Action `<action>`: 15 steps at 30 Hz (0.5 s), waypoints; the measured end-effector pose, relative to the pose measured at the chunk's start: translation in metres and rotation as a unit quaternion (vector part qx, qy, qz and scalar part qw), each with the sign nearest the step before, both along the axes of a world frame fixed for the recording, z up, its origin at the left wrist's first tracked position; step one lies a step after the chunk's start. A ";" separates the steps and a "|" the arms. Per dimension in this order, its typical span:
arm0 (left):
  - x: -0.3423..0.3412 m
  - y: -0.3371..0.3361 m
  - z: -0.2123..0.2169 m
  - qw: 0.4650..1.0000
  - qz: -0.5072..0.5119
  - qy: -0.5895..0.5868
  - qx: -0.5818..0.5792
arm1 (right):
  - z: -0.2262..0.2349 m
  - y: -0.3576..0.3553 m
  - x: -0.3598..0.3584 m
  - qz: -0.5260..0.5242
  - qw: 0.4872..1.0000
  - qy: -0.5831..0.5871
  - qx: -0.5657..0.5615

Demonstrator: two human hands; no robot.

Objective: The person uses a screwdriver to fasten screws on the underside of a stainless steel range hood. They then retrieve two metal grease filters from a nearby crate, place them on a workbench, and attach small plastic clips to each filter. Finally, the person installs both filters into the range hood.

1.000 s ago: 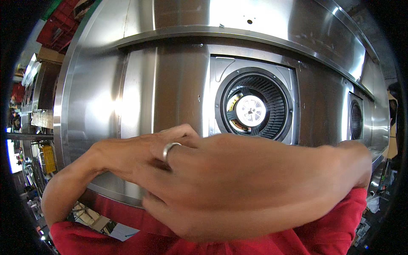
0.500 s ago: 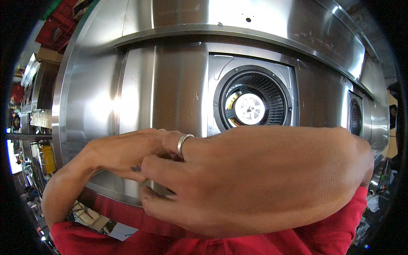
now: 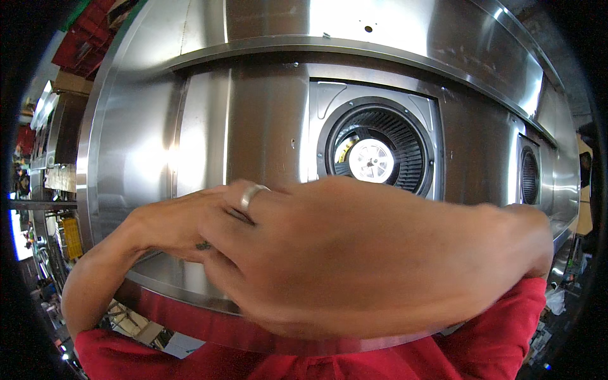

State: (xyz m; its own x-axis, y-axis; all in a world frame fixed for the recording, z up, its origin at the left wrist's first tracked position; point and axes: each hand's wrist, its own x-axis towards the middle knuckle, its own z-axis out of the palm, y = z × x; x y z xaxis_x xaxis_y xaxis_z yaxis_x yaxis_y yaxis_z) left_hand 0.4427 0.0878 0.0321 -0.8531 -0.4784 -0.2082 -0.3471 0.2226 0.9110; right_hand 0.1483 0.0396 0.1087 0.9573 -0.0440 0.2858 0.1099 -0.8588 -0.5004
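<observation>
My right hand spreads large across the front of the view, slightly smeared by motion, with a silver ring on one finger. Its fingers are bent and closed over the fingers of my left hand, which meets it from the left with a bent wrist. My left fingertips are hidden behind the right hand. Whether anything lies between the hands cannot be made out. Beneath them lies a shiny stainless steel housing. Just beyond my right hand, a round black fan with a silver hub sits in a square opening.
A second round fan is set into the housing farther right. A raised steel ledge crosses the far side. Red crates and a yellow basket stand off to the left.
My right hand has shifted slightly up and to the left, and turned, covering more of my left fingers. Its lower fingers, seen apart earlier, are now tucked from sight. My left arm has barely moved.
</observation>
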 end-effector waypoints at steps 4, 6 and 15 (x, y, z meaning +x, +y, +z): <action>-0.007 -0.003 0.007 0.999 -0.004 -0.023 0.036 | -0.001 0.003 0.015 0.017 0.995 0.052 -0.088; -0.016 -0.014 0.006 0.998 -0.024 -0.014 0.050 | -0.031 0.018 0.021 -0.068 0.991 0.002 -0.116; -0.033 -0.011 0.010 0.996 0.038 0.002 0.075 | -0.007 0.021 0.019 -0.042 0.994 0.041 -0.087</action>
